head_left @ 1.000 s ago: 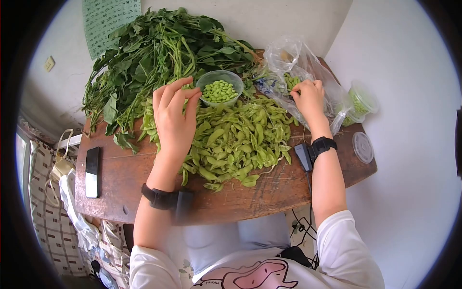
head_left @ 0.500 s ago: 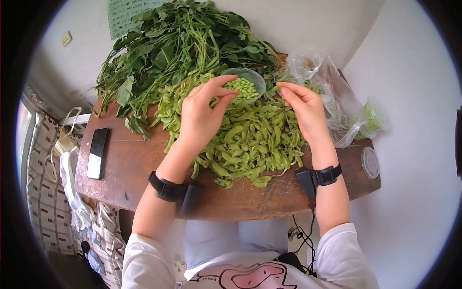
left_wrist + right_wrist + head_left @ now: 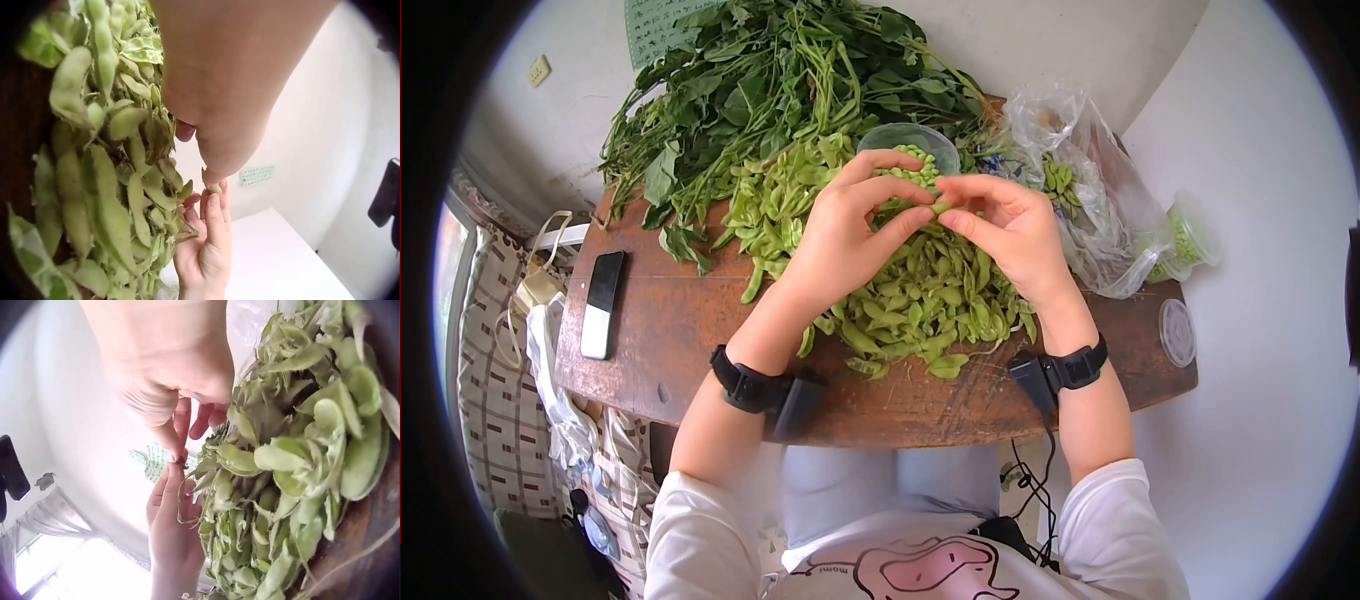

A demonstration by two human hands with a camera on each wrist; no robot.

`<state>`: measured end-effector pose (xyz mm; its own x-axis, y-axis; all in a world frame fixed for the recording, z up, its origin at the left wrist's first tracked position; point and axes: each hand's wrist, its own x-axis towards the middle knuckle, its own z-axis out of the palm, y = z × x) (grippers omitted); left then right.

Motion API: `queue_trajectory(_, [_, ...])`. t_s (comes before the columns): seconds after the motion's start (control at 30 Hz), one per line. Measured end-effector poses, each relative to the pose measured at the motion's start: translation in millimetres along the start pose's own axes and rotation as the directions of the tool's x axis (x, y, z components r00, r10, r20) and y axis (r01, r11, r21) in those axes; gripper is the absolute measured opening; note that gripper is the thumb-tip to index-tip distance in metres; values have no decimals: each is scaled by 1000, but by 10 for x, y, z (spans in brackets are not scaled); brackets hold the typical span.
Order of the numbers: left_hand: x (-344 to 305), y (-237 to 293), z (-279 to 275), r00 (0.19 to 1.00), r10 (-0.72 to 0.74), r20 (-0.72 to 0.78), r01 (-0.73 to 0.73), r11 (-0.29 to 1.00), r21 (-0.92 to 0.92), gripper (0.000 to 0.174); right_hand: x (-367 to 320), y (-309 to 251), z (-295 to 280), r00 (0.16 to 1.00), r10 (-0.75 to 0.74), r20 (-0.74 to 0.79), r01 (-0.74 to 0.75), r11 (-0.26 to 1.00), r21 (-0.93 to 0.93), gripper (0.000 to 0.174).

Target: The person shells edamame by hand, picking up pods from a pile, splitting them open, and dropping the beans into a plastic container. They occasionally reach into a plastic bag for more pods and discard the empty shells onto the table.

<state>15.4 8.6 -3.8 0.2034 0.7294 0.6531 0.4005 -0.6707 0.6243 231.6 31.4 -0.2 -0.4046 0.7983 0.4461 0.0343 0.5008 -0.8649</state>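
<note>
Over the heap of green soybean pods (image 3: 930,295), both hands meet fingertip to fingertip at one small green pod (image 3: 941,208). My left hand (image 3: 845,230) pinches its near end between thumb and fingers. From the other side my right hand (image 3: 1018,230) holds the pod between thumb and index finger; the left wrist view shows a bit of the pod (image 3: 215,188) at the fingertips. Just behind the hands stands a clear plastic bowl (image 3: 908,132) with shelled green beans (image 3: 917,160), partly hidden by the left hand.
Leafy stalks (image 3: 750,90) pile up at the back left. To the right lie a clear plastic bag (image 3: 1090,225) with several pods, a tub of beans (image 3: 1190,235) and a round lid (image 3: 1177,332). A phone (image 3: 603,305) rests on the wooden table (image 3: 690,350) at left.
My right hand has come from the plastic bag toward the middle, bringing a pod. The left hand has shifted right to meet it, and both sets of fingertips are now at the pod.
</note>
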Motion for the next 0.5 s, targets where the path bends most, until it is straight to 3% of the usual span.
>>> queue_trajectory(0.07, [6, 35, -18, 1000, -29, -1, 29, 1000, 6, 16, -20, -115, 80, 984, 179, -9, -166, 929, 330, 19])
queue_trajectory(0.1, [0, 56, -27, 998, -62, -1, 62, 998, 11, 16, -24, -104, 82, 984, 176, -8, -163, 929, 333, 19])
queue_trajectory(0.17, [-2, 62, -26, 999, -41, 9, 41, 999, 9, 15, -22, -71, 62, 988, 156, -21, -151, 977, 148, 17])
queue_trajectory(0.33, [14, 108, -27, 999, -39, 28, 40, 998, -41, 16, -29, -36, 69, 990, 137, -38, -130, 980, 152, 15])
queue_trajectory(0.5, [-4, 39, -8, 1000, 23, 20, -24, 999, 25, 16, -19, -82, 110, 989, 140, -55, -123, 963, 241, 15])
